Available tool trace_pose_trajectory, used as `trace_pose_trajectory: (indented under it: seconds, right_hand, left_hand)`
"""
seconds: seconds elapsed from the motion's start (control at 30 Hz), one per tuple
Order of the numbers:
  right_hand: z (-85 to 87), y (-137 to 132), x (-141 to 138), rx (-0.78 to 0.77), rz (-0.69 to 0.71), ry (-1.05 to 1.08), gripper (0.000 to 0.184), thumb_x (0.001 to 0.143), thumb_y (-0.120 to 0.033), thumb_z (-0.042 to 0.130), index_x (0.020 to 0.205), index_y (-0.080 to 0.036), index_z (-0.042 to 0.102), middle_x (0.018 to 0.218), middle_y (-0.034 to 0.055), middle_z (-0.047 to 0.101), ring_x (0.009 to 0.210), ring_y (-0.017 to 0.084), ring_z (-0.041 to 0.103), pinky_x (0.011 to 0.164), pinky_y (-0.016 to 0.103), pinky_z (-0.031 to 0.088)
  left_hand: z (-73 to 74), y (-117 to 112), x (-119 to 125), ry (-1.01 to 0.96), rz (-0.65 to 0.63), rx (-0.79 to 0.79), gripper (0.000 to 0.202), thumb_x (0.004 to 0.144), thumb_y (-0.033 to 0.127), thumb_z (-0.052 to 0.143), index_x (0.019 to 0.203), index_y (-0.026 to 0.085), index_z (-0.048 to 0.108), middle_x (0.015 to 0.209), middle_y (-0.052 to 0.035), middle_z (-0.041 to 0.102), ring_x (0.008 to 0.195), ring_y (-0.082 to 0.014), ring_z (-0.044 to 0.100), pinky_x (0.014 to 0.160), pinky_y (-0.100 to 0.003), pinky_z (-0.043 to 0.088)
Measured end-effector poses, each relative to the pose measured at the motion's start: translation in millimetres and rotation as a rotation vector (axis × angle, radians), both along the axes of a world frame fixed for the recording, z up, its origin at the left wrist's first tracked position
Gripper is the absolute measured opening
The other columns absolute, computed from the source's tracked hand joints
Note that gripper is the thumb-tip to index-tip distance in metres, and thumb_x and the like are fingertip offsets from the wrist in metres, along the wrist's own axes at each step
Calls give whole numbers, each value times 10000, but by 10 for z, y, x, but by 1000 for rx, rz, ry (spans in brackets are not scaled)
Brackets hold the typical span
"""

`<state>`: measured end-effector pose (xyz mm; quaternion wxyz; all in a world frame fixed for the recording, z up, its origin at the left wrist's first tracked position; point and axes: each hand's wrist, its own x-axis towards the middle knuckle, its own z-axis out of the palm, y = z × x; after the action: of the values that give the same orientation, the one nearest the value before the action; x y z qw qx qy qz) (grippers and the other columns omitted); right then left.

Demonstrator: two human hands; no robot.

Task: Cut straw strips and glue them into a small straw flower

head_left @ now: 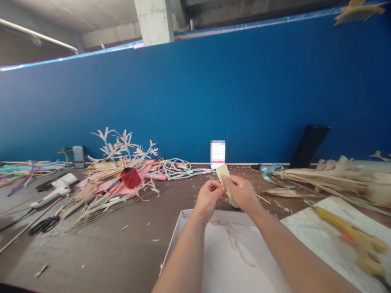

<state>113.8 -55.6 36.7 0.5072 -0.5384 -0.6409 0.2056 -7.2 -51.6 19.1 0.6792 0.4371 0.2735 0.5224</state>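
- Left hand point(209, 198) and right hand point(243, 191) meet above the desk point(122, 252), each pinching one pale leaf strip point(223, 172) held upright between them.
- A few thin fibres point(233, 238) lie in the white tray point(214, 264) below.
- The strip looks mostly whole, so the work seems early.

The husk strip point(222, 171) looks matt and papery; the tray point(220, 270) at six o'clock, smooth white card; the table point(106, 252), dull brown.

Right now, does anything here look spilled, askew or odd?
Nothing damaged. Pale straw scraps litter the brown tabletop, and a loose tangle of dry fibres lies in the white shallow box below the left hand and right hand pinching a pale yellow leaf strip.
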Motion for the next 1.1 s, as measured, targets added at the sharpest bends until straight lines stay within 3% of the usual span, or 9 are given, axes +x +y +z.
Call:
trace_pose_trajectory:
  seconds: [0.3,0.43,0.53,0.63,0.87,1.0,1.1]
  right_hand:
    - [4,-16,22,44,-51,-65,430,810,-517,414,603,-172,565,511,-31,458,518,102,411,473,190,304]
    - [38,10,93,56,-155,-53,443,796,-542,425,595,-170,557,502,-28,455,507,102,401,466,195,291]
    - [50,20,127,39,-195,-19,458,787,-567,419,625,-171,580,498,-22,471,489,105,398,457,202,292]
    - [54,22,156,41,-218,3,473,780,-583,415,631,-168,586,498,-19,480,484,106,403,455,205,299]
    - [56,32,197,74,-353,84,486,767,-597,420,591,-167,562,471,-14,486,473,114,423,461,216,325]
    - [41,5,79,11,-237,247,482,777,-595,397,787,-165,616,533,13,580,457,134,507,444,222,372]
    - [26,-6,18,32,-193,243,458,790,-562,403,865,-166,620,582,26,616,493,149,545,480,235,403]
  left_hand:
    - [3,-30,-4,165,2,29,248,665,310,650,777,149,498,649,3,556,572,-97,555,513,-222,487]
    - [1,-79,40,278,-129,78,335,616,346,693,808,154,497,658,3,559,547,-103,557,443,-192,440]
    - [-20,-109,70,381,-258,88,363,594,376,705,799,158,500,580,15,552,478,-95,533,401,-172,388]
    - [-27,-131,79,473,-298,89,327,617,408,679,742,153,515,472,34,512,390,-69,462,369,-161,335]
    - [-53,-127,138,476,-179,82,269,680,399,612,674,166,479,469,23,549,327,-55,410,323,-161,284]
    - [-121,-98,211,440,-83,74,227,694,351,593,662,170,459,441,30,532,310,-65,419,301,-160,279]
    - [-122,-101,239,397,-51,74,215,698,331,587,667,171,446,430,38,519,314,-67,433,296,-152,284]
